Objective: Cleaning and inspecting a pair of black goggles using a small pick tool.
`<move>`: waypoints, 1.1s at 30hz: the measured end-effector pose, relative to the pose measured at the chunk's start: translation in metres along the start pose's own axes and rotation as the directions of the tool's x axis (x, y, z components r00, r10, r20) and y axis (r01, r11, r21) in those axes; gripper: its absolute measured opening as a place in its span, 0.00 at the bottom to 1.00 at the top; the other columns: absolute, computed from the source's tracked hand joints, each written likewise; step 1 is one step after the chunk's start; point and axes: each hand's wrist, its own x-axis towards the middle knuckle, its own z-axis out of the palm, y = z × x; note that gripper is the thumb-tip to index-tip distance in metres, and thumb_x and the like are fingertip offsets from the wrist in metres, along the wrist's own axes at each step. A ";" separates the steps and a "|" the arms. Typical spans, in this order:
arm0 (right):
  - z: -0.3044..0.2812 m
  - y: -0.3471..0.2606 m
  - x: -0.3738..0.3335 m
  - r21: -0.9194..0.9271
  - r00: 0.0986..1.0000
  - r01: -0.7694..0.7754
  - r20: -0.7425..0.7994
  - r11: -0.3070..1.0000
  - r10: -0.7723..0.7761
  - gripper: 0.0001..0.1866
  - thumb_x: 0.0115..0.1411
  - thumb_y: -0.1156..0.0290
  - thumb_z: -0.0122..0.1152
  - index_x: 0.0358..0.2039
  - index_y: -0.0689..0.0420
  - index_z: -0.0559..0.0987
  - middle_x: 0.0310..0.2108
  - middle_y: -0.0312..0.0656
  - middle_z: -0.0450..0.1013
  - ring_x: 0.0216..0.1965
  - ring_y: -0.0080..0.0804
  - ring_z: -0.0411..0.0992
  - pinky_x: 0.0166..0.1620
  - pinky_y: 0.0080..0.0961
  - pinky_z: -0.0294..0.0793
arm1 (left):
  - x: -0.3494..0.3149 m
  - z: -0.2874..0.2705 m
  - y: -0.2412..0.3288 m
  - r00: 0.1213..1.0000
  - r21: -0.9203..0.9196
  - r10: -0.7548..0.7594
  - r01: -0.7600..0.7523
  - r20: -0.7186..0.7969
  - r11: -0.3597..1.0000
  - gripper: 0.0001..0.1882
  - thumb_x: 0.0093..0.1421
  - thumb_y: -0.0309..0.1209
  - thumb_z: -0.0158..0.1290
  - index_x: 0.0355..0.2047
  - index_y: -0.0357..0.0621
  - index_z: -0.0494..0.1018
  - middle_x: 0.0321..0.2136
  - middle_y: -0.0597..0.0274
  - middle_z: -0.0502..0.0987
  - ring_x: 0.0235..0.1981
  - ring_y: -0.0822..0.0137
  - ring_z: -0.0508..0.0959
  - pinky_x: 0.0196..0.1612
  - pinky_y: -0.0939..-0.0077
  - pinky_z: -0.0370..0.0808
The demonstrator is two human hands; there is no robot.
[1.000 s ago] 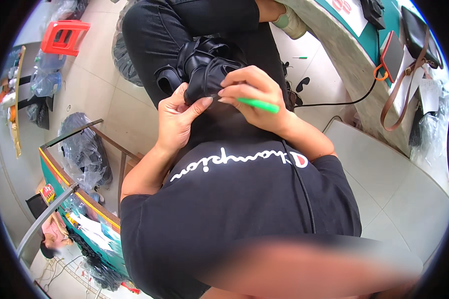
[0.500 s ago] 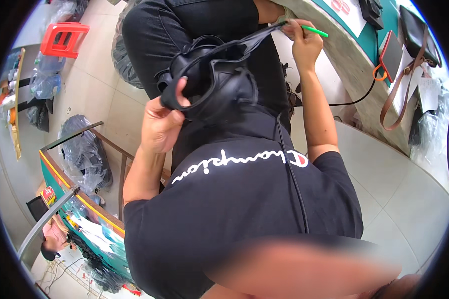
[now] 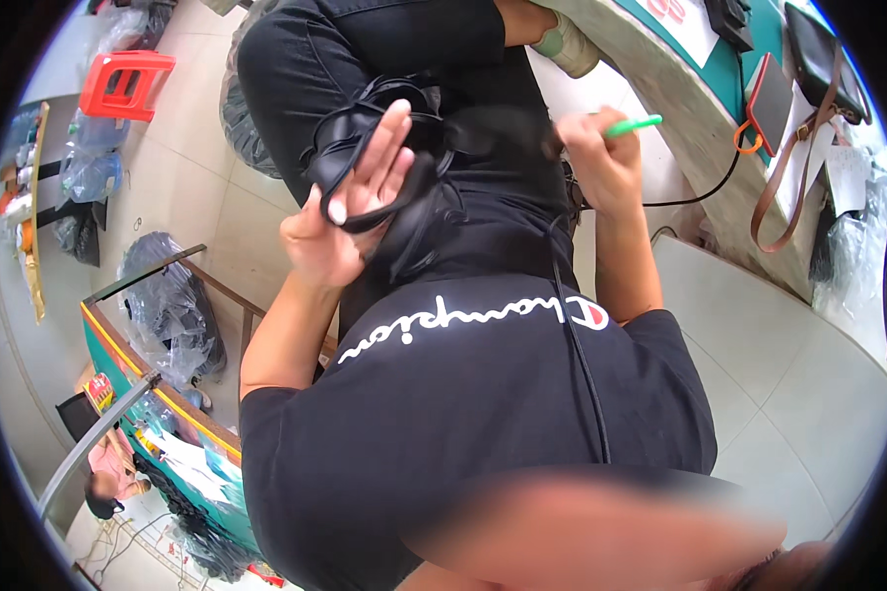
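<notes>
Over my lap lies a bundle of black pieces with smooth rounded cups and narrow bands (image 3: 337, 148); their exact kind is unclear. My left hand (image 3: 350, 212) is at its near edge, one finger curled over a black band and the other fingers stretched up through the loop. To the right, my right hand (image 3: 606, 167) is closed round a thin bright green stick-like tool (image 3: 633, 126), whose end sticks out to the right. A dark, motion-smeared strip stretches from the bundle toward this hand; whether the fingers hold it cannot be seen.
A red plastic stool (image 3: 128, 87) stands at the far left. At the right, a table (image 3: 695, 84) carries a black bag (image 3: 823, 64) with a brown strap. Plastic-wrapped bundles (image 3: 168, 305) lie left, near another green-sided table (image 3: 118, 379). Another person (image 3: 108, 468) is at lower left.
My right hand has come down and nearer, and the strap stretched out to it has dropped low and blurred. My left hand's fingers have straightened upward, and the black bundle has sunk together.
</notes>
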 end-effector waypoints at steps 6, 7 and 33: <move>-0.023 -0.071 -0.001 0.833 0.807 -0.240 0.457 0.499 -0.375 0.09 0.54 0.83 0.58 0.25 0.54 0.70 0.17 0.42 0.72 0.13 0.30 0.65 0.17 0.20 0.64 | -0.012 -0.043 0.007 0.982 0.194 0.035 0.001 -0.184 0.981 0.20 0.65 0.41 0.47 0.45 0.35 0.74 0.67 0.39 0.43 0.71 0.57 0.41 0.70 0.67 0.40; -0.039 -0.079 0.007 0.807 0.735 -0.245 0.516 0.537 -0.440 0.07 0.53 0.83 0.60 0.27 0.56 0.73 0.19 0.42 0.73 0.14 0.32 0.67 0.17 0.19 0.67 | -0.009 -0.032 0.009 0.986 0.159 0.020 0.007 -0.166 0.987 0.17 0.65 0.42 0.47 0.36 0.40 0.76 0.67 0.41 0.46 0.70 0.55 0.44 0.69 0.66 0.43; 0.037 -0.011 -0.013 -0.042 0.873 -0.398 0.291 0.917 0.392 0.04 0.61 0.77 0.57 0.33 0.66 0.77 0.32 0.45 0.74 0.31 0.29 0.74 0.38 0.23 0.74 | -0.016 0.000 0.005 0.841 0.243 -0.144 0.308 -0.522 0.920 0.26 0.64 0.29 0.50 0.62 0.42 0.61 0.62 0.56 0.62 0.62 0.64 0.63 0.62 0.70 0.61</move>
